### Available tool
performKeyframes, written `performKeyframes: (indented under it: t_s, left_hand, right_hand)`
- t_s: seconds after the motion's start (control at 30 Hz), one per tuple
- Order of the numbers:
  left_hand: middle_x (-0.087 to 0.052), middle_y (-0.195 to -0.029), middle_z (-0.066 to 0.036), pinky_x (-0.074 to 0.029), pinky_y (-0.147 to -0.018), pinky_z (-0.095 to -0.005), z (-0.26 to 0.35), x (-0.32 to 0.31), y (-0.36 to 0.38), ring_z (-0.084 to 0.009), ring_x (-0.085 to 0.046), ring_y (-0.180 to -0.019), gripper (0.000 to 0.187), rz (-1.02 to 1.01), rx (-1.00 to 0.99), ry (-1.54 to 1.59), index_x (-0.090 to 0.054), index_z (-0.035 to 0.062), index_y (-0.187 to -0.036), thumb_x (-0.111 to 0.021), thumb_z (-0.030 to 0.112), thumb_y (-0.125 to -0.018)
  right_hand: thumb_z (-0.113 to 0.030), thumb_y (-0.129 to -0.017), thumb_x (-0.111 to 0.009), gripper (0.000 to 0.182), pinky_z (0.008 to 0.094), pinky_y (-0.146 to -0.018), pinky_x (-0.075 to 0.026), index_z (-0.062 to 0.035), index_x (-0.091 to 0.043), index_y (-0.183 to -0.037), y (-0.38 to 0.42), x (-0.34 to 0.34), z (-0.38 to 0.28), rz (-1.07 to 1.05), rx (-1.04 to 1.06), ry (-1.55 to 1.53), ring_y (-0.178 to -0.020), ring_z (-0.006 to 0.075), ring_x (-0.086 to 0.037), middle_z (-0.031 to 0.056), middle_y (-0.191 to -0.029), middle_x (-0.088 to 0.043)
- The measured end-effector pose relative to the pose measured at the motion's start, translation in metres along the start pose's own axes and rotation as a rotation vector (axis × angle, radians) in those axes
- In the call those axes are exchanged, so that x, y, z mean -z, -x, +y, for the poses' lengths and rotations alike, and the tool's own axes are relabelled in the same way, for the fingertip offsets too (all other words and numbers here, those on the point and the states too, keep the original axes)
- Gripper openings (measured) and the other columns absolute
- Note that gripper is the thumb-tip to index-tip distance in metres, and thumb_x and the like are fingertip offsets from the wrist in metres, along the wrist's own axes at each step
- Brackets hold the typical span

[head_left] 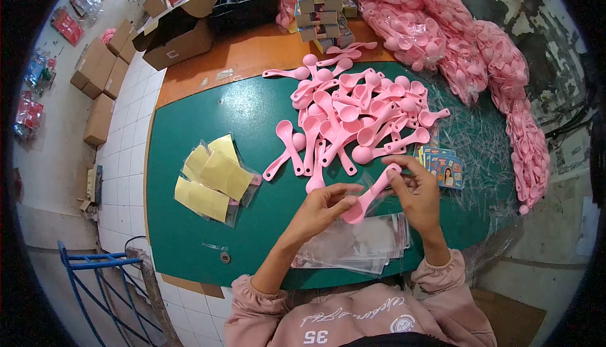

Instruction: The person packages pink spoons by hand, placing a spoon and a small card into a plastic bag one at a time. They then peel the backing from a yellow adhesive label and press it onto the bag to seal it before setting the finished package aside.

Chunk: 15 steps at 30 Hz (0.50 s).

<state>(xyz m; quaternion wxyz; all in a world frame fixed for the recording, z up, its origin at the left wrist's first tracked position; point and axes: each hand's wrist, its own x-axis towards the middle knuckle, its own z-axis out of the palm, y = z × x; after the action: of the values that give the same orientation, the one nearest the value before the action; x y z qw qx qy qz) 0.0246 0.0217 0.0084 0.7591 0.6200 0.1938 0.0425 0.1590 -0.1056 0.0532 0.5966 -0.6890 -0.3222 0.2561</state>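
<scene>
- Green desk (pixel 208 113) bears a pile (pixel 347 113) of pink scoops.
- Just nearer than the pile, one scoop (pixel 379 187): right hand (pixel 415 198) pinches its handle end; left hand (pixel 325 208) curls by the bowl, grip unclear.
- Light fingertips at both ends should steady it best.
- Left of the pile: clear packets (pixel 231 216) holding yellow cards (pixel 227 175).
- Nearer than the pile: flat bags (pixel 356 236).
- Beyond the pile, rightward: sacks (pixel 404 25) of scoops.

1 head view | looked from above and behind the grip of the right hand (pixel 418 197) | faced forward and down | sat near it | wide field ran past the green tabletop (pixel 196 116)
</scene>
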Motion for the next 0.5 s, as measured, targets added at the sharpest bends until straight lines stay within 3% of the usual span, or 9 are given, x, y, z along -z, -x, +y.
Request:
performKeyframes:
  t_s: [0.17, 0.23, 0.33, 0.37, 0.4, 0.47, 0.5]
  left_hand:
    - [-0.056, -0.071, 0.003, -0.037, -0.057, -0.0185, 0.003, 0.005, 0.001, -0.0027, -0.044, -0.064, 0.03, -0.144, 0.164, -0.104, -0.062, -0.0007, -0.095, -0.049, 0.026, -0.091]
    - [-0.049, -0.064, 0.006, -0.031, -0.051, -0.019, 0.002, -0.003, 0.0, -0.0015, -0.038, -0.059, 0.03, 0.001, 0.039, 0.062, -0.062, -0.0007, -0.09, -0.047, 0.026, -0.092]
    - [-0.049, -0.064, 0.006, -0.031, -0.048, -0.0183, -0.003, 0.0, -0.002, -0.0019, -0.038, -0.056, 0.032, 0.096, -0.045, -0.014, -0.062, 0.0004, -0.089, -0.045, 0.026, -0.093]
    - [-0.049, -0.064, 0.006, -0.031, -0.048, -0.0183, -0.002, 0.0, -0.002, -0.0019, -0.038, -0.056, 0.032, 0.097, -0.045, -0.015, -0.062, 0.0004, -0.089, -0.045, 0.026, -0.093]
    - [-0.049, -0.064, 0.005, -0.03, -0.047, -0.018, -0.001, 0.001, -0.002, -0.0016, -0.038, -0.055, 0.031, 0.129, -0.032, -0.033, -0.062, 0.0004, -0.089, -0.044, 0.026, -0.093]
    - [-0.049, -0.063, 0.005, -0.029, -0.045, -0.0173, 0.002, 0.0, -0.002, -0.0011, -0.038, -0.053, 0.031, 0.192, -0.004, -0.067, -0.062, 0.0004, -0.09, -0.043, 0.025, -0.093]
    - [-0.049, -0.063, 0.005, -0.029, -0.045, -0.0173, 0.003, -0.001, -0.001, -0.0011, -0.038, -0.053, 0.031, 0.19, -0.005, -0.066, -0.062, 0.0004, -0.09, -0.043, 0.025, -0.093]
  right_hand:
    - [-0.003, -0.081, -0.058, 0.014, 0.0245, -0.063, -0.05, 0.0002, -0.057, -0.094, 0.001, -0.002, -0.001, 0.087, 0.072, 0.109, -0.075, 0.0122, -0.061, 0.0078, -0.082, -0.061]
    - [-0.006, -0.079, -0.061, 0.014, 0.0255, -0.062, -0.048, -0.0008, -0.056, -0.091, 0.003, -0.004, 0.004, -0.066, 0.102, 0.167, -0.071, 0.0135, -0.061, 0.0089, -0.082, -0.061]
    - [-0.012, -0.078, -0.063, 0.019, 0.0289, -0.067, -0.047, -0.0005, -0.057, -0.091, 0.003, -0.007, 0.003, -0.174, 0.146, 0.233, -0.071, 0.0184, -0.06, 0.0092, -0.079, -0.061]
    - [-0.028, -0.078, -0.064, 0.03, 0.0346, -0.075, -0.044, -0.0017, -0.058, -0.092, 0.001, -0.004, 0.008, -0.265, 0.289, 0.27, -0.087, 0.0252, -0.055, 0.011, -0.092, -0.059]
    - [-0.028, -0.078, -0.064, 0.03, 0.0346, -0.075, -0.044, -0.0017, -0.058, -0.092, 0.001, -0.005, 0.006, -0.265, 0.289, 0.269, -0.087, 0.0252, -0.055, 0.011, -0.092, -0.059]
    - [-0.043, -0.079, -0.058, 0.04, 0.04, -0.086, -0.039, -0.0058, -0.06, -0.093, 0.004, -0.006, 0.0, -0.312, 0.36, 0.371, -0.107, 0.0313, -0.044, 0.0146, -0.113, -0.05]
    - [-0.043, -0.079, -0.058, 0.04, 0.04, -0.086, -0.039, -0.0058, -0.06, -0.093, 0.003, -0.004, 0.001, -0.312, 0.359, 0.372, -0.107, 0.0313, -0.044, 0.0146, -0.113, -0.05]
